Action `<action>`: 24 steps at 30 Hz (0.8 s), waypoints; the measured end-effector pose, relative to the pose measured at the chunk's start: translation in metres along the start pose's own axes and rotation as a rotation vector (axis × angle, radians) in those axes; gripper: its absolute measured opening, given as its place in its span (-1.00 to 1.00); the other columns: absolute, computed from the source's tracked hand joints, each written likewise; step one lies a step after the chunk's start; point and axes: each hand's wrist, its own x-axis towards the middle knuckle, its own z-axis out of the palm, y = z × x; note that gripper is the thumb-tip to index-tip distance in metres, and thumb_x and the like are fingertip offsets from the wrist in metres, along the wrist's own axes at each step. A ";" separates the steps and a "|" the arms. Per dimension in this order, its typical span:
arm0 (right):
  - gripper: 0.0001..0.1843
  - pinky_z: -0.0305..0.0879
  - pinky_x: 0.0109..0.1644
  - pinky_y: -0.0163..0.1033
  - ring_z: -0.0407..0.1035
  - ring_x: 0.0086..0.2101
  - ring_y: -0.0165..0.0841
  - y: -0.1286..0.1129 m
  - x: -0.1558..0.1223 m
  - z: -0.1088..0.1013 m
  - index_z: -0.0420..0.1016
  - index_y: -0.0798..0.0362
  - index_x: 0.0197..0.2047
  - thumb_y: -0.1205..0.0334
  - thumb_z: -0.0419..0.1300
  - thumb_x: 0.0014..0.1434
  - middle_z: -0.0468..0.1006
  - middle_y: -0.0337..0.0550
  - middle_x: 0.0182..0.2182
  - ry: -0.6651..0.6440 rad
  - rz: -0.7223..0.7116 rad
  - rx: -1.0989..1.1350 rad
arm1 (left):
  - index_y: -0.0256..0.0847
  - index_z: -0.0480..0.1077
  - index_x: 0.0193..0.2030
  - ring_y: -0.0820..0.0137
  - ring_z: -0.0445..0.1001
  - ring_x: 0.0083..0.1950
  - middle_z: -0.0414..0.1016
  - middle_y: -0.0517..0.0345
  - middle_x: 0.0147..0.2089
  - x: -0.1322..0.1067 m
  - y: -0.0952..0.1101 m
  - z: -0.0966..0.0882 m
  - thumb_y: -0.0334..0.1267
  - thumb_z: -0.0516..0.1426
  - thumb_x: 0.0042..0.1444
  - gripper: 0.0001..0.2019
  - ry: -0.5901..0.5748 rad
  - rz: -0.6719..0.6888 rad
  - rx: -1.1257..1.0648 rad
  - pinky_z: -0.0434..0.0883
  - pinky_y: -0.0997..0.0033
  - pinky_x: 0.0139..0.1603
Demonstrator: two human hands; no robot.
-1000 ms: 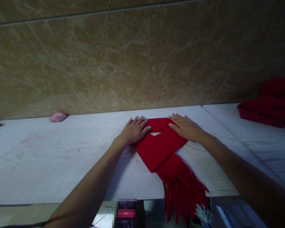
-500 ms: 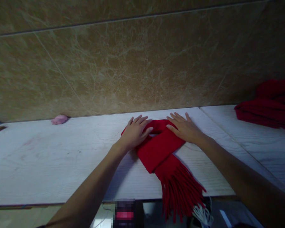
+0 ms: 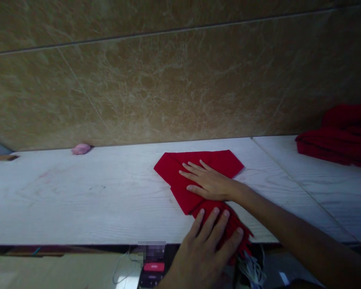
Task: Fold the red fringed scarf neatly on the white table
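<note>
Red fabric, a folded scarf (image 3: pixel 183 194), lies flat on the pale wood-grain counter (image 3: pixel 87 212), and every place here is told from it. Its broad upper band runs lengthwise beside the tiled wall (image 3: pixel 168 88), which stands beyond the scarf. From that band a narrower part slants toward the person and rightward, ending in a fringe (image 3: pixel 236 220) that passes over the counter's front edge.

The right hand (image 3: pixel 209 182) rests palm down on the scarf's middle, fingers spread apart and pointing across toward its left end; the forearm comes in from the scarf's right. The left hand (image 3: pixel 201 249) is the nearer one to the fringe: it lies over it from the near side, fingers parted and pointing away from the person. Whether any strands are caught under its palm I cannot tell.

Right of the scarf, well apart, sits a heap of darker red cloth (image 3: pixel 337 140) against the wall. Left of the scarf, also well apart, is a small pink lump (image 3: pixel 81 149) at the wall's foot. Below the scarf's fringe hang whitish strands (image 3: pixel 252 271). I can make out no container.
</note>
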 end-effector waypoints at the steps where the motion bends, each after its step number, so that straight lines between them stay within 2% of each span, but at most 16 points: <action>1: -0.27 -0.34 0.51 0.29 -0.24 0.48 -0.11 0.001 0.000 0.001 0.01 -0.04 0.55 -0.21 -0.12 0.48 -0.06 -0.02 0.50 0.000 0.001 0.013 | -0.09 -0.17 0.60 -0.06 -0.04 0.58 -0.22 -0.16 0.61 0.001 -0.002 -0.002 -0.05 0.21 0.28 -0.11 0.006 0.011 0.028 0.11 -0.16 0.50; 4: -0.27 -0.36 0.51 0.27 -0.26 0.48 -0.13 0.003 -0.001 0.000 0.01 -0.03 0.55 -0.22 -0.13 0.48 -0.06 -0.03 0.50 0.002 0.008 0.031 | -0.02 -0.09 0.58 0.03 0.03 0.57 -0.12 -0.02 0.61 0.005 -0.011 -0.015 -0.25 0.13 0.35 -0.26 0.021 0.064 0.079 0.13 -0.08 0.51; 7: -0.27 -0.41 0.52 0.24 -0.29 0.48 -0.16 0.002 -0.001 -0.001 -0.02 -0.03 0.55 -0.22 -0.16 0.48 -0.09 -0.05 0.51 -0.018 0.021 0.032 | -0.02 0.00 0.56 0.11 0.07 0.56 0.01 0.11 0.59 0.009 -0.018 -0.026 -0.26 0.07 0.40 -0.37 0.001 0.111 0.054 0.10 -0.04 0.54; 10: -0.26 -0.44 0.52 0.21 -0.31 0.49 -0.19 0.001 0.000 0.000 -0.03 -0.04 0.55 -0.23 -0.17 0.48 -0.10 -0.08 0.52 -0.030 0.027 0.039 | -0.03 0.07 0.53 0.19 0.08 0.56 0.12 0.21 0.55 0.012 -0.022 -0.027 -0.29 0.03 0.42 -0.43 -0.004 0.104 0.012 0.11 0.05 0.56; 13: -0.27 -0.43 0.52 0.21 -0.27 0.48 -0.19 0.004 0.000 -0.001 0.02 -0.04 0.54 -0.24 -0.19 0.48 -0.06 -0.08 0.51 -0.016 0.027 0.076 | -0.08 0.15 0.50 0.21 0.08 0.56 0.24 0.19 0.49 0.015 -0.022 -0.020 -0.32 0.02 0.42 -0.47 0.035 0.065 -0.045 0.14 0.08 0.55; 16: -0.30 -0.42 0.53 0.20 -0.22 0.48 -0.22 0.012 -0.001 -0.003 0.07 -0.09 0.53 -0.23 -0.27 0.50 -0.02 -0.13 0.50 0.060 0.043 0.121 | -0.08 0.18 0.48 0.26 0.09 0.55 0.32 0.14 0.44 0.015 -0.022 -0.015 -0.37 0.01 0.39 -0.47 0.046 0.031 -0.112 0.19 0.08 0.52; 19: -0.30 -0.43 0.52 0.26 -0.22 0.48 -0.17 0.022 -0.002 -0.004 0.10 -0.10 0.52 -0.22 -0.29 0.50 0.01 -0.10 0.49 0.121 0.092 0.087 | -0.05 0.16 0.48 0.27 0.04 0.57 0.30 0.15 0.45 0.013 -0.023 -0.018 -0.43 0.01 0.35 -0.42 0.018 0.024 -0.167 0.14 -0.01 0.54; 22: -0.29 -0.45 0.51 0.29 -0.20 0.47 -0.12 0.026 -0.002 -0.002 0.12 -0.06 0.51 -0.22 -0.27 0.49 0.02 -0.05 0.49 0.083 0.116 0.028 | -0.05 0.15 0.49 0.27 -0.02 0.58 0.28 0.17 0.46 0.010 -0.021 -0.027 -0.47 0.02 0.28 -0.36 0.018 0.005 -0.263 0.00 -0.13 0.57; 24: -0.28 -0.46 0.51 0.27 -0.20 0.47 -0.12 0.025 -0.001 -0.001 0.11 -0.05 0.52 -0.22 -0.29 0.49 0.00 -0.05 0.49 0.057 0.125 0.016 | -0.06 0.15 0.48 0.30 -0.01 0.58 0.29 0.18 0.46 0.007 -0.020 -0.033 -0.50 0.01 0.23 -0.33 0.037 -0.035 -0.344 -0.04 -0.12 0.57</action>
